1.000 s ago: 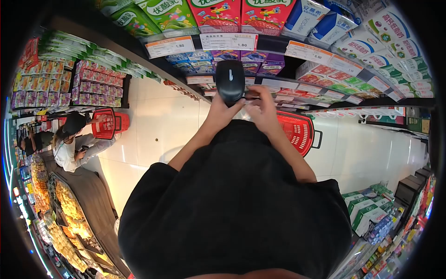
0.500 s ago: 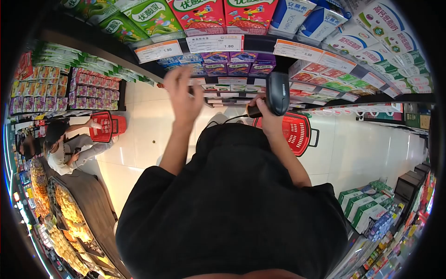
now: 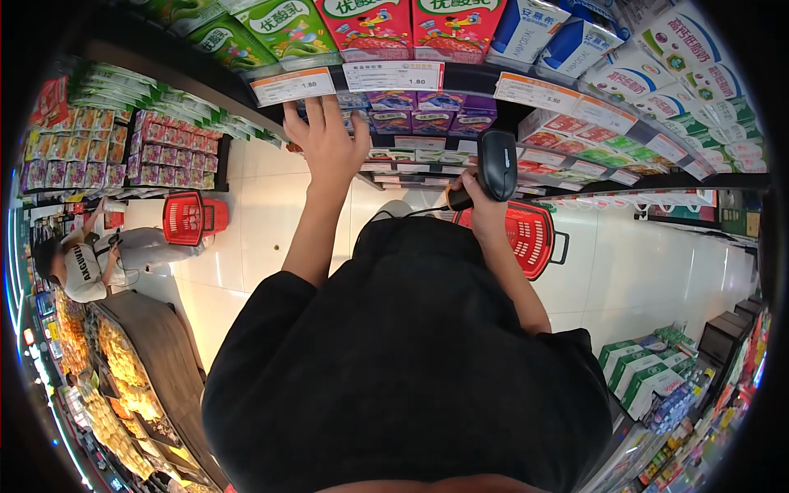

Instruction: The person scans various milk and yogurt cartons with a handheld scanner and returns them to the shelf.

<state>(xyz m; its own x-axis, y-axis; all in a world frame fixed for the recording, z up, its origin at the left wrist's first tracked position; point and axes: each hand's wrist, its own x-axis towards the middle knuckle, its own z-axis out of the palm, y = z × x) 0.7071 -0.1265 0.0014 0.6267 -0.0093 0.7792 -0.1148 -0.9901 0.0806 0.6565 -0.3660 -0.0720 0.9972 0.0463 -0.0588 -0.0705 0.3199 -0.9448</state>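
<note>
My left hand (image 3: 327, 141) reaches up to the shelf with its fingers stretched and apart. Its fingertips are right at the lower edge of a price label (image 3: 293, 85) marked 1.80, overlapping the blue drink cartons (image 3: 355, 100) on the shelf below. Purple drink cartons (image 3: 431, 122) stand just right of these. In my right hand (image 3: 486, 205) is a black barcode scanner (image 3: 498, 164), held upright by its handle with a cable (image 3: 411, 214) running from it. Green cartons (image 3: 288, 31) and red cartons (image 3: 366, 29) fill the shelf above.
A red shopping basket (image 3: 530, 238) sits on the floor below my right hand. To the left, a person (image 3: 86, 267) stands near another red basket (image 3: 195, 218). Stacked green-and-white boxes (image 3: 641, 374) are behind on the right; a snack display (image 3: 123, 370) is behind on the left.
My left hand has moved up to the price label and straightened its fingers. The scanner stays in my right hand. The person at left has drawn back from their basket.
</note>
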